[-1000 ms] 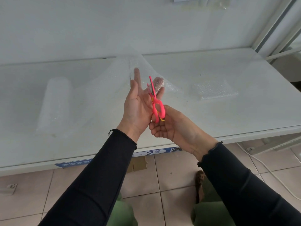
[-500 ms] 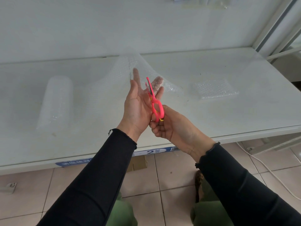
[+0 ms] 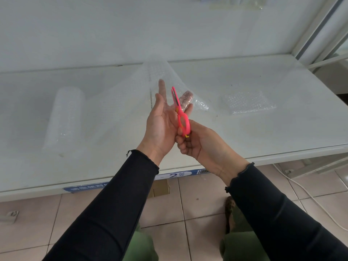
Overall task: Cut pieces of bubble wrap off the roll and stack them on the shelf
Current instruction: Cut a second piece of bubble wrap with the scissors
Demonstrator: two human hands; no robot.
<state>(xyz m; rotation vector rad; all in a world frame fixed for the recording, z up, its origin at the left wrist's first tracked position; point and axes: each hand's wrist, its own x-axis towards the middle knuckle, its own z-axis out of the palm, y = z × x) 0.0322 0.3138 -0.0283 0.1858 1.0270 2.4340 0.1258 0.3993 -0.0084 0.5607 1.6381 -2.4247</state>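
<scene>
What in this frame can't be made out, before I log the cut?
Head view only:
- Cut line: the clear bubble wrap sheet shows no visible edge at the pink scissors.
- Left hand: fingers lie behind the film, so the grip is unclear.
- Right hand: fingers in the handle loops are hidden.
- Stack of cut pieces: piece count unreadable.
- Shelf label: partly covered by the left sleeve.

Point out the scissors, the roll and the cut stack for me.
scissors (image 3: pixel 183 123): head view, on the pink handle loop.
roll (image 3: pixel 65 117): head view, on the middle of its side.
stack (image 3: pixel 248 102): head view, on the top piece's middle.
</scene>
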